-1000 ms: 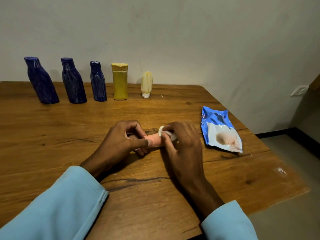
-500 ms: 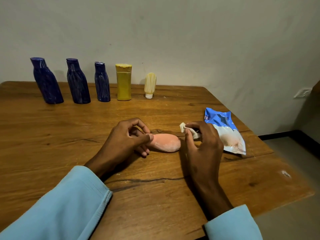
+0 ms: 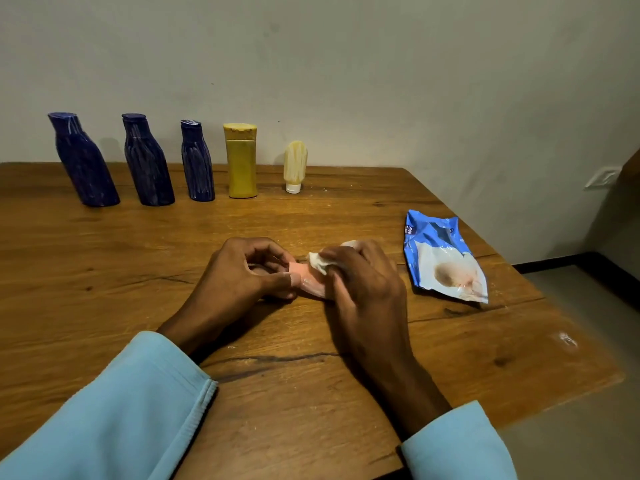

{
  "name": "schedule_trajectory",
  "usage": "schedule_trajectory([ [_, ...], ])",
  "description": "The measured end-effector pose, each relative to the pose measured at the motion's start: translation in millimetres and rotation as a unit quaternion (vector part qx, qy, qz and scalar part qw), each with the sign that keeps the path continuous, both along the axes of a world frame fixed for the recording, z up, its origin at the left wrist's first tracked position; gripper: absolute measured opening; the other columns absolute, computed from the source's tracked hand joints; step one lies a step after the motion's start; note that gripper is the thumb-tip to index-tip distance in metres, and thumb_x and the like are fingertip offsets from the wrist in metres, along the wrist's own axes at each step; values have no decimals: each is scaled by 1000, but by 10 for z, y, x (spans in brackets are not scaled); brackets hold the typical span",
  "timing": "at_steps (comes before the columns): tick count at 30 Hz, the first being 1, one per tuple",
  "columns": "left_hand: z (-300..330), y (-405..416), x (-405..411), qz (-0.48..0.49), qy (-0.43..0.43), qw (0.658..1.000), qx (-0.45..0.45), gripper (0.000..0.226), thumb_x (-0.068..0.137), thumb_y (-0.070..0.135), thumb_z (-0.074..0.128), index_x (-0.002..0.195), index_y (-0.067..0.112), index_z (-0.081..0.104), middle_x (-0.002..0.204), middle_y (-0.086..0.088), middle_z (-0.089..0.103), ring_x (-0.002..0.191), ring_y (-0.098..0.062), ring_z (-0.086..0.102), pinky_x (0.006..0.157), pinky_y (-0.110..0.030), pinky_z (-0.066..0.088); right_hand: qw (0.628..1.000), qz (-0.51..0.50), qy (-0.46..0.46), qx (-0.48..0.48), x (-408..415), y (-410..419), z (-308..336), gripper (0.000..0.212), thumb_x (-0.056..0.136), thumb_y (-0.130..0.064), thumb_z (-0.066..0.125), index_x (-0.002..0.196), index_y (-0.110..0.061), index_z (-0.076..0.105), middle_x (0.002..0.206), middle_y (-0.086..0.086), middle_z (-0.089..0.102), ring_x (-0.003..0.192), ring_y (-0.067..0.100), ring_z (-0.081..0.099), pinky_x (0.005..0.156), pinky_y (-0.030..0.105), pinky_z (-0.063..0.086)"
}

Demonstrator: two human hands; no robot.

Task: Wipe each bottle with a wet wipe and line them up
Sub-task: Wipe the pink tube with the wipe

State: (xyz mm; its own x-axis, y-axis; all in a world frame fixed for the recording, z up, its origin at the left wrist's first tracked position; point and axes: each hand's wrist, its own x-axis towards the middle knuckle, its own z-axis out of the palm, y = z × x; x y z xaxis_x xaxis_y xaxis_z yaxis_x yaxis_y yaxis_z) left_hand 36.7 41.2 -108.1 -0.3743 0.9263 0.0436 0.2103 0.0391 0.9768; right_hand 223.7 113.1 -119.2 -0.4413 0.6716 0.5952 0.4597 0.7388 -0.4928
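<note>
A small pink bottle [image 3: 309, 279] lies on its side at the middle of the wooden table [image 3: 104, 258]. My left hand [image 3: 242, 277] pinches its left end between thumb and fingers. My right hand [image 3: 360, 282] grips a crumpled white wet wipe [image 3: 320, 262] and presses it on the bottle's right part, covering most of it. Along the back edge stands a row: three dark blue bottles [image 3: 84, 161] [image 3: 147, 161] [image 3: 196, 161], a yellow bottle [image 3: 241, 161] and a small cream tube [image 3: 295, 166] standing on its white cap.
A blue and white wet wipe pack [image 3: 441, 256] lies flat to the right of my hands. The table's right edge [image 3: 554, 299] drops to a grey floor. A pale wall rises right behind the bottle row.
My right hand had drawn the wipe off to the right, baring the pink bottle; now it is back over the bottle with the wipe on it. The left hand kept its hold.
</note>
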Motion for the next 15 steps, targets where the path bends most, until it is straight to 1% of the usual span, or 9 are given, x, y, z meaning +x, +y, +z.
schedule_trajectory([
  [3, 30, -22, 35, -10, 10, 1000, 13, 20, 84, 3, 85, 101, 8, 78, 98, -3, 80, 88, -21, 81, 73, -29, 66, 999, 35, -29, 26, -46, -53, 14, 26, 98, -18, 63, 123, -26, 67, 115, -9, 57, 108, 6, 52, 93, 37, 45],
  [4, 34, -28, 44, -9, 13, 1000, 17, 20, 83, 3, 86, 100, 8, 78, 98, -2, 80, 88, -20, 81, 72, -28, 66, 998, 37, -44, 36, -55, -63, 14, 24, 98, -20, 63, 121, -26, 67, 114, -9, 57, 108, 7, 52, 93, 38, 44],
  [7, 17, -22, 27, 4, 16, 1000, 14, 20, 82, 4, 87, 99, 8, 79, 100, -5, 80, 87, -23, 81, 76, -42, 68, 996, -27, -74, 32, -24, -22, -4, 21, 95, -21, 64, 115, -28, 68, 111, -8, 58, 107, 9, 51, 95, 40, 43],
  [9, 4, -20, 17, 10, 12, 1000, 7, 19, 81, 5, 89, 97, 8, 79, 102, -8, 80, 86, -27, 82, 80, -51, 68, 993, -108, -52, -7, 53, 46, -22, 21, 92, -20, 67, 111, -29, 70, 110, -9, 60, 106, 10, 53, 96, 40, 45],
  [10, 0, -20, 11, 13, 11, 1000, 4, 19, 81, 6, 89, 97, 9, 79, 102, -9, 80, 86, -27, 82, 80, -54, 67, 989, -143, -23, -23, 94, 80, -24, 21, 91, -18, 69, 109, -29, 71, 108, -8, 61, 106, 10, 54, 97, 37, 44],
  [11, 0, -21, 8, 14, 12, 1000, 4, 19, 81, 6, 90, 97, 9, 79, 102, -9, 80, 86, -27, 82, 81, -55, 67, 985, -169, 9, -32, 128, 106, -16, 22, 91, -16, 71, 108, -30, 72, 107, -8, 62, 105, 11, 56, 98, 29, 40],
  [12, -1, -21, 5, 14, 12, 1000, 4, 19, 81, 7, 90, 97, 9, 79, 102, -9, 80, 86, -27, 82, 80, -55, 67, 982, -183, 33, -37, 147, 116, -8, 23, 91, -15, 72, 108, -30, 72, 106, -8, 63, 105, 11, 56, 98, 21, 35],
  [13, 1, -20, 5, 15, 14, 1000, 4, 19, 81, 7, 90, 97, 9, 79, 101, -9, 80, 86, -27, 82, 80, -55, 67, 982, -181, 46, -39, 147, 113, -1, 23, 92, -15, 71, 110, -30, 72, 107, -8, 63, 105, 10, 56, 99, 18, 35],
  [15, 6, -16, 7, 16, 19, 1000, 6, 19, 81, 7, 89, 97, 9, 79, 101, -9, 80, 85, -27, 82, 80, -55, 67, 990, -134, 31, -31, 106, 78, 8, 23, 94, -19, 68, 116, -28, 71, 111, -8, 62, 107, 9, 55, 97, 32, 47],
])
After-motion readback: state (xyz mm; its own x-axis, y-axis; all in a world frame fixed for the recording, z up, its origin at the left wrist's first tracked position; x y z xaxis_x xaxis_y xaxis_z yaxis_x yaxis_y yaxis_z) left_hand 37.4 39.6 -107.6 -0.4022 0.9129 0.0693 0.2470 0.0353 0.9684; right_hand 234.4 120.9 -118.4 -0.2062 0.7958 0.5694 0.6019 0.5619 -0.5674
